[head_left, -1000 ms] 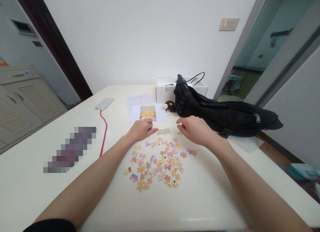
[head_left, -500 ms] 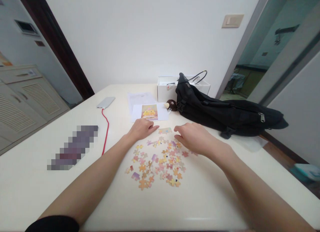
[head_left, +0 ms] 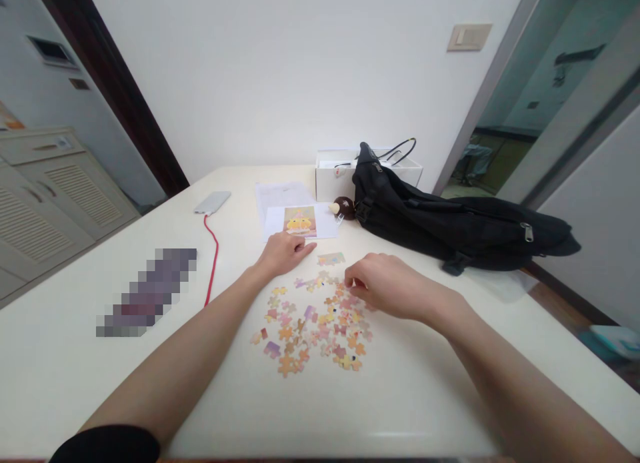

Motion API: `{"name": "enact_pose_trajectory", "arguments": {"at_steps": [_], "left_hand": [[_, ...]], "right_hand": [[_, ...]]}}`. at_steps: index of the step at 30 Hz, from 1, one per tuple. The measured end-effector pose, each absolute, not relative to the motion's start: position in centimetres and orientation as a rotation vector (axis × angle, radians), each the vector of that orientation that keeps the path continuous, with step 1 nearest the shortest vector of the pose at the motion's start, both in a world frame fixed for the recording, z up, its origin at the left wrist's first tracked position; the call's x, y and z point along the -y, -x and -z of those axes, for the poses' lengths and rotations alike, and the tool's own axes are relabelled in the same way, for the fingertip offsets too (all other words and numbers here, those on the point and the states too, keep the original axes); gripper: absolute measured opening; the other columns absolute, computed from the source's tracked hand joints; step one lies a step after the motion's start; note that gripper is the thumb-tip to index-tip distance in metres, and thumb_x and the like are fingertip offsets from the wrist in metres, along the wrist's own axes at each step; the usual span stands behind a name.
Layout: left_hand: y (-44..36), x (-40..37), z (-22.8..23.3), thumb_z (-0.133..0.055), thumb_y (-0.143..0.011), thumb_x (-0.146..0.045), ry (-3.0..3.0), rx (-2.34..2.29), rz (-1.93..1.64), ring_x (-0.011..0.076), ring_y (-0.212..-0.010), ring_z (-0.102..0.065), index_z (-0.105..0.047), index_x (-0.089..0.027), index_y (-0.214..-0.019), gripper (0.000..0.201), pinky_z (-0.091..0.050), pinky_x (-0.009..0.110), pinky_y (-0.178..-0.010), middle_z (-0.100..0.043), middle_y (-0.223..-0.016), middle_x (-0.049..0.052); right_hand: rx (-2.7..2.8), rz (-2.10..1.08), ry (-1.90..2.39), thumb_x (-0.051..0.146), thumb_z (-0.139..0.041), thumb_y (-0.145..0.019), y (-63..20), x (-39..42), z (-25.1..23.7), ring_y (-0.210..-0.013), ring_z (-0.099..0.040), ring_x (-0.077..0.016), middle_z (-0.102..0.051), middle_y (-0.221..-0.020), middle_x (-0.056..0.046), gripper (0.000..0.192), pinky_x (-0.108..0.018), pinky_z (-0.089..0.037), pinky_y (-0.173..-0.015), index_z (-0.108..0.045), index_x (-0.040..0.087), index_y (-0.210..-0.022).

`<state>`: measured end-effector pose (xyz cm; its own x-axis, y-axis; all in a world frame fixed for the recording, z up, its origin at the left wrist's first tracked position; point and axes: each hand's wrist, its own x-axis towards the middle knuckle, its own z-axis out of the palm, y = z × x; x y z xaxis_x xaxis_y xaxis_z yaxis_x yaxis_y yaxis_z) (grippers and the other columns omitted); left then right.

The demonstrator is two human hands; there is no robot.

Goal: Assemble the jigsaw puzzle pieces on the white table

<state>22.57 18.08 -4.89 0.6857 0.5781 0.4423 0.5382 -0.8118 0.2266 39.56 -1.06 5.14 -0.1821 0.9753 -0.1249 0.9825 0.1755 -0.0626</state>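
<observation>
Right hand [head_left: 387, 290] fingers curled on puzzle pieces [head_left: 315, 326]; left hand [head_left: 284, 252] flat, fingers open on desk [head_left: 75, 376]. No readable writing.

The table [head_left: 410, 390] looked smooth and faintly glossy, cream-coloured. The puzzle pieces [head_left: 315, 323] seemed matt printed card. The sheet [head_left: 300, 222] at the far side was paper with a printed picture. The black bag [head_left: 450, 226] was matt cloth, the cable [head_left: 213, 250] smooth red plastic.
</observation>
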Motion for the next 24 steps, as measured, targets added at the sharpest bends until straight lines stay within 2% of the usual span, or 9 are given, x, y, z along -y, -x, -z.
{"name": "enact_pose_trajectory", "arguments": {"at_steps": [8, 13, 15, 18, 21, 24], "left_hand": [[-22.6, -18.2, 4.8, -0.038, -0.094, -0.052, -2.760, -0.963, -0.778, 0.0143, -0.053, -0.040, -0.048, -0.017, -0.055, 0.053, -0.023, 0.030, -0.056, -0.051, -0.054, 0.003], [-22.5, -18.1, 4.7, -0.033, -0.096, -0.054, -2.753, -1.029, -0.764, 0.0150, -0.053, -0.042, -0.054, -0.017, -0.055, 0.059, -0.021, 0.031, -0.056, -0.055, -0.056, 0.004], [-22.5, -18.1, 4.6, -0.030, -0.096, -0.055, -2.730, -1.038, -0.774, 0.0150, -0.053, -0.042, -0.055, -0.017, -0.056, 0.061, -0.021, 0.031, -0.055, -0.056, -0.056, 0.005], [-22.5, -18.1, 4.5, -0.028, -0.096, -0.056, -2.690, -1.045, -0.767, 0.0148, -0.053, -0.043, -0.055, -0.017, -0.056, 0.063, -0.021, 0.030, -0.055, -0.057, -0.057, 0.005], [-22.5, -18.1, 4.4, -0.027, -0.096, -0.056, -2.675, -1.042, -0.765, 0.0150, -0.054, -0.043, -0.056, -0.016, -0.056, 0.064, -0.022, 0.030, -0.055, -0.058, -0.058, 0.006], [-22.6, -18.2, 4.5, -0.027, -0.095, -0.056, -2.666, -1.049, -0.761, 0.0155, -0.054, -0.044, -0.057, -0.016, -0.055, 0.064, -0.022, 0.030, -0.056, -0.058, -0.058, 0.007]], "right_hand": [[-2.658, 0.455, -1.828, 0.017, -0.060, -0.083, -37.0, 1.4, -4.4, -0.075, -0.061, -0.0184, -0.071, -0.083, -0.006, 0.017, -0.028, -0.039, -0.068, -0.074, 0.019, -0.092], [-2.949, 0.665, -1.449, 0.012, -0.059, -0.083, -34.8, 2.3, -3.3, -0.083, -0.060, -0.0169, -0.065, -0.092, -0.005, 0.016, -0.026, -0.043, -0.073, -0.071, 0.017, -0.092], [-2.938, 0.609, -1.432, 0.010, -0.057, -0.084, -34.8, 2.3, -2.9, -0.079, -0.058, -0.0164, -0.063, -0.089, -0.005, 0.014, -0.026, -0.042, -0.071, -0.069, 0.016, -0.087], [-2.898, 0.334, -1.604, 0.007, -0.052, -0.085, -35.1, 1.6, -2.3, -0.081, -0.055, -0.0183, -0.062, -0.086, -0.007, 0.016, -0.029, -0.040, -0.071, -0.066, 0.014, -0.084], [-2.919, 0.140, -1.739, 0.012, -0.051, -0.090, -34.6, 0.9, -1.3, -0.088, -0.053, -0.0204, -0.061, -0.091, -0.009, 0.015, -0.031, -0.040, -0.075, -0.065, 0.013, -0.089], [-2.981, 0.101, -1.721, 0.020, -0.048, -0.095, -33.2, 0.4, 0.2, -0.088, -0.052, -0.0205, -0.061, -0.096, -0.010, 0.018, -0.032, -0.040, -0.074, -0.065, 0.013, -0.097]]}}
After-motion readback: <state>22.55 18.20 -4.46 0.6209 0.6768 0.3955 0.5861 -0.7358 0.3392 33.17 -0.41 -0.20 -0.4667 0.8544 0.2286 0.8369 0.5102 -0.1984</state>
